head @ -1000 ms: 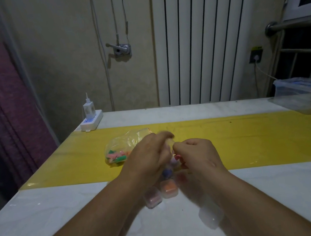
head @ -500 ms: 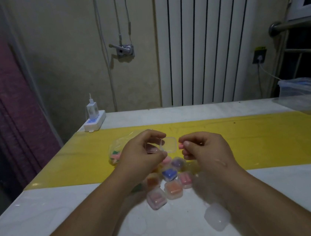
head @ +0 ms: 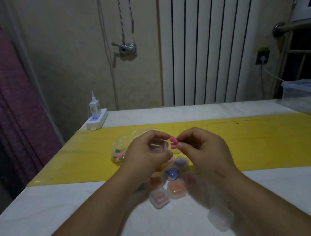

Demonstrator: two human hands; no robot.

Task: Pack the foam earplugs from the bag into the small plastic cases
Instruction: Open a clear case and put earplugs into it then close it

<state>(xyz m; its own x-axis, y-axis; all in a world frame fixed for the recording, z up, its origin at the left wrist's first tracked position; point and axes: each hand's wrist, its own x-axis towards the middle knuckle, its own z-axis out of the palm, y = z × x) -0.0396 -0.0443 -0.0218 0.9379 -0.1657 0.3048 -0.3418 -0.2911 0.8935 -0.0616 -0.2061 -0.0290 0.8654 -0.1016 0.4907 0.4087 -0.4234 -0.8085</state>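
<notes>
Two hands hover over the white table (head: pixel 65 215) in the head view. The left hand (head: pixel 147 153) curls its fingers and thumb round a small clear case (head: pixel 159 146). At the case's 3 o'clock, just beside it, the right hand (head: pixel 198 147) pinches two pink earplugs (head: pixel 173 142) between thumb and forefinger. The bag (head: pixel 123 150) of coloured earplugs lies on the yellow strip (head: pixel 269 139) at the left hand's 9 o'clock. Filled cases (head: pixel 173 181) cluster at 6 o'clock below the hands, and an empty case (head: pixel 220 219) sits at 5 o'clock. A power strip (head: pixel 96 120) stands at 11 o'clock.
</notes>
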